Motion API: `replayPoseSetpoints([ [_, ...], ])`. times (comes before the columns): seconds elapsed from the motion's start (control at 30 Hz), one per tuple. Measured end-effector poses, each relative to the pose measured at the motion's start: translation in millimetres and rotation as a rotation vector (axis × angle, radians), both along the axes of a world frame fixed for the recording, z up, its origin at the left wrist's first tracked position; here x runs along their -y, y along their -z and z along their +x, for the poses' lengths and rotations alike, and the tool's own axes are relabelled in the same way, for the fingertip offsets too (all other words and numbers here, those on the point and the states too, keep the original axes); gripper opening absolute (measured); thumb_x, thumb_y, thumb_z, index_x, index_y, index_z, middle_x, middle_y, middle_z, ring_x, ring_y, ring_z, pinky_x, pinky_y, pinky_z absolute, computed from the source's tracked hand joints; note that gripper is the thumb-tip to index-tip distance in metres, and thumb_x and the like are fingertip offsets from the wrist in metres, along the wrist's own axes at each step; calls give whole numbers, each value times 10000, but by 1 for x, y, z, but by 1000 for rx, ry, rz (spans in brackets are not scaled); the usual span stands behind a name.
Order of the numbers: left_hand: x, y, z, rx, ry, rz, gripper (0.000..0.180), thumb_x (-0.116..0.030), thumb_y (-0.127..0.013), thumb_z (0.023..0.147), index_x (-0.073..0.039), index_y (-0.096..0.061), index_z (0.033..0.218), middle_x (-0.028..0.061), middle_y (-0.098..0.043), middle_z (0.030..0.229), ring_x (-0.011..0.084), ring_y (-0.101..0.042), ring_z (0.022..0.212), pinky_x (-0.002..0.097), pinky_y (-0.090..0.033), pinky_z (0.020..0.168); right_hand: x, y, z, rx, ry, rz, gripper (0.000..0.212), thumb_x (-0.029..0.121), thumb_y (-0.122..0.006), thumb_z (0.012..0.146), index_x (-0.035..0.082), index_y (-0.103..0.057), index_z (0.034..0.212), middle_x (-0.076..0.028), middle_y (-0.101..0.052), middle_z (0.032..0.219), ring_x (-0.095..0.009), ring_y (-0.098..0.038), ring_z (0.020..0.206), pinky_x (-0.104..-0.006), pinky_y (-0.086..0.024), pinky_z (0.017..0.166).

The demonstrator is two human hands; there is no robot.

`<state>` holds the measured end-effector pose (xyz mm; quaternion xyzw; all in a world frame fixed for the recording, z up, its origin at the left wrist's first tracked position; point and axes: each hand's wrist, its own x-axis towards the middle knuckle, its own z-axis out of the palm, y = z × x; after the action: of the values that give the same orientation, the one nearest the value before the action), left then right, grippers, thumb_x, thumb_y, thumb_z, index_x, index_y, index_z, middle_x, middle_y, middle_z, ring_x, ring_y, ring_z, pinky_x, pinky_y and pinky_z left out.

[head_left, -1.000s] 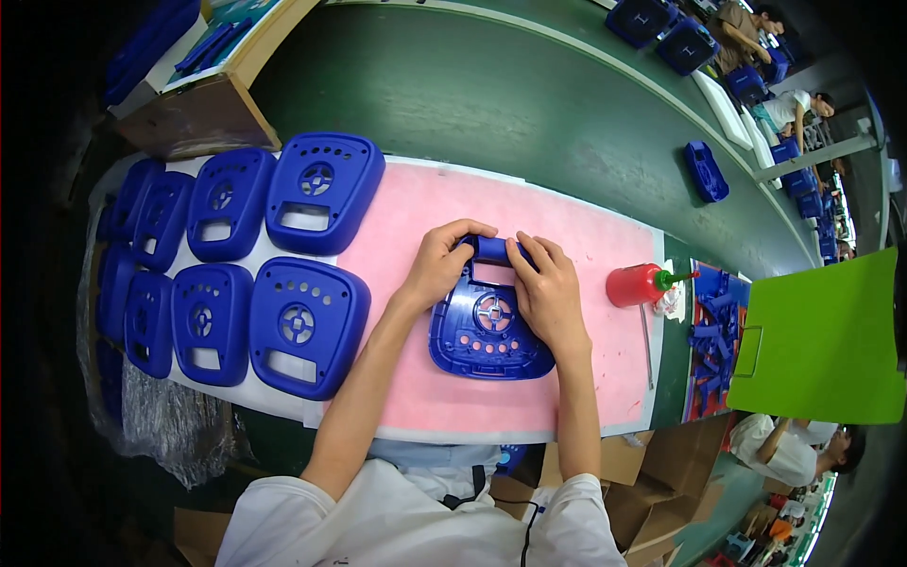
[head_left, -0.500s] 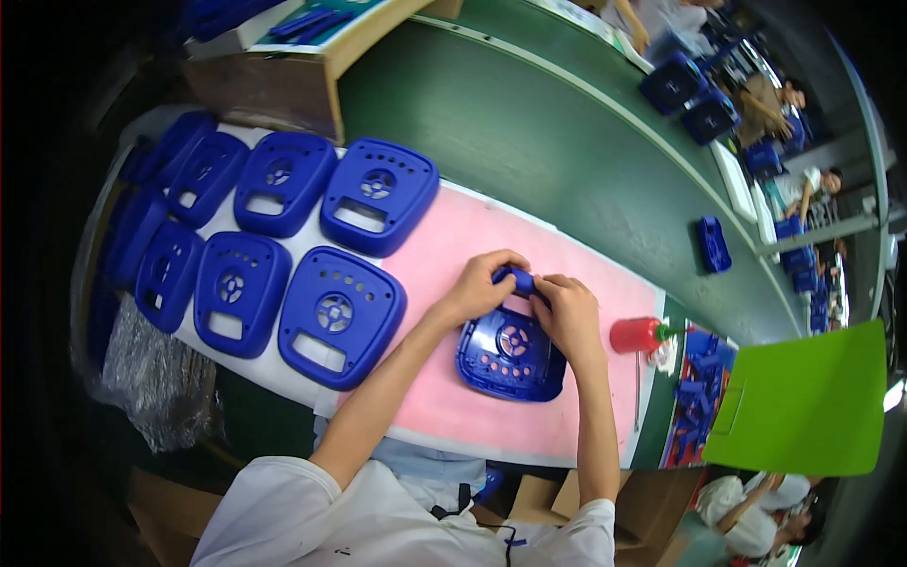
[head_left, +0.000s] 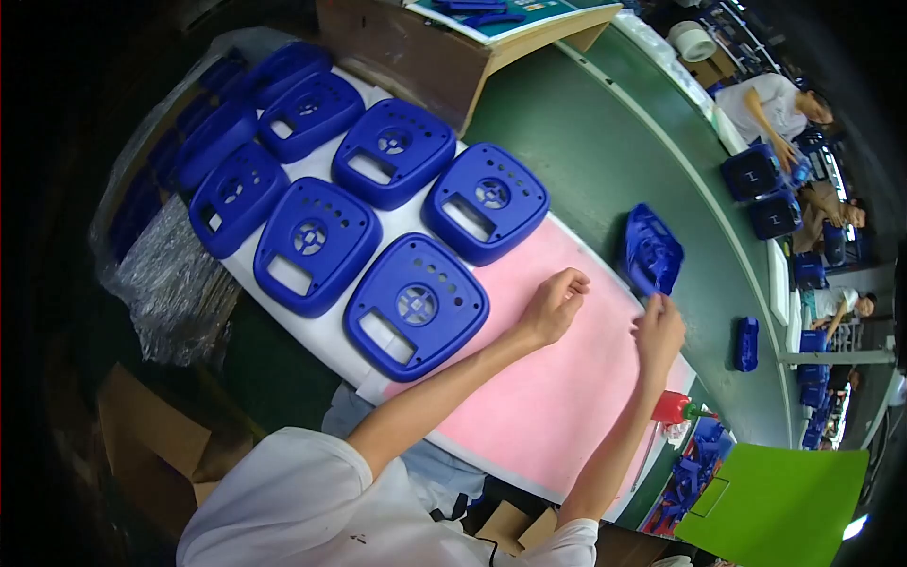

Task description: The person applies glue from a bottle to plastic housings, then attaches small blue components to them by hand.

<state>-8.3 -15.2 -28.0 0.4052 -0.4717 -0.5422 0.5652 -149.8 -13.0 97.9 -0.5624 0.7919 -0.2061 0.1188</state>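
Observation:
A blue plastic housing lies hollow side up on the green conveyor belt, just past the far edge of the pink mat. Close to its near end is my right hand, its thumb apart from the fingers. Whether the fingertips still touch the housing I cannot tell. My left hand hovers above the pink mat with loosely curled fingers and nothing in it. To its left stand several blue housings, face up in rows on white sheeting.
A red bottle with a green nozzle stands by my right forearm. Beyond it are a box of small blue parts and a green panel. Another blue part lies on the belt. Co-workers sit across the belt.
The housing has gone from the mat, between both hands, to the belt farther off. My hands have come apart, the right one reaching forward. The view has shifted.

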Motion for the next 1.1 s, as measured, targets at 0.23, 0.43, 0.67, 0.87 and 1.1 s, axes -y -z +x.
replayPoseSetpoints([
  [0.23, -3, -15, -2, 214, 61, -111, 127, -65, -483, 815, 5, -586, 834, 189, -630, 767, 342, -620, 746, 416, -491, 690, -97, 20, 195, -224, -1291, -133, 461, 279, -760, 636, -2, -640, 980, -194, -502, 1199, -379, -410, 1225, -506, -355, 956],
  [0.43, -5, -12, 1, 262, 5, -222, 111, -29, -474, 811, 10, -576, 834, 160, -616, 723, 285, -604, 659, 372, -472, 614, -112, 25, 226, -185, -1157, 12, 342, 287, -771, 623, -18, -690, 754, -257, -370, 1367, -403, -333, 1284, -551, -330, 959],
  [0.67, -5, -9, -3, 270, 16, -233, 107, -24, -475, 808, 7, -575, 832, 159, -616, 724, 289, -603, 659, 378, -470, 610, -125, 27, 215, -213, -1069, -43, 360, 197, -762, 658, -48, -654, 899, -262, -349, 1382, -426, -376, 1263, -564, -339, 997],
  [0.87, -1, -1, -6, 266, 21, -222, 111, -14, -478, 816, 9, -583, 844, 149, -614, 714, 254, -604, 649, 358, -470, 597, -94, -22, 117, 691, -1172, -137, 492, 137, -783, 715, -46, -544, 1105, -261, -315, 1396, -437, -367, 1291, -503, -297, 1083],
  [1.1, 19, 44, 29, -748, 544, 199, 344, -223, -480, 936, 30, -480, 1171, 174, -596, 1011, 252, -602, 944, 356, -511, 781, -115, 2, 58, 607, -1036, -353, 473, 109, -802, 704, -39, -571, 1089, -245, -291, 1410, -437, -317, 1342, -486, -319, 1082],
])
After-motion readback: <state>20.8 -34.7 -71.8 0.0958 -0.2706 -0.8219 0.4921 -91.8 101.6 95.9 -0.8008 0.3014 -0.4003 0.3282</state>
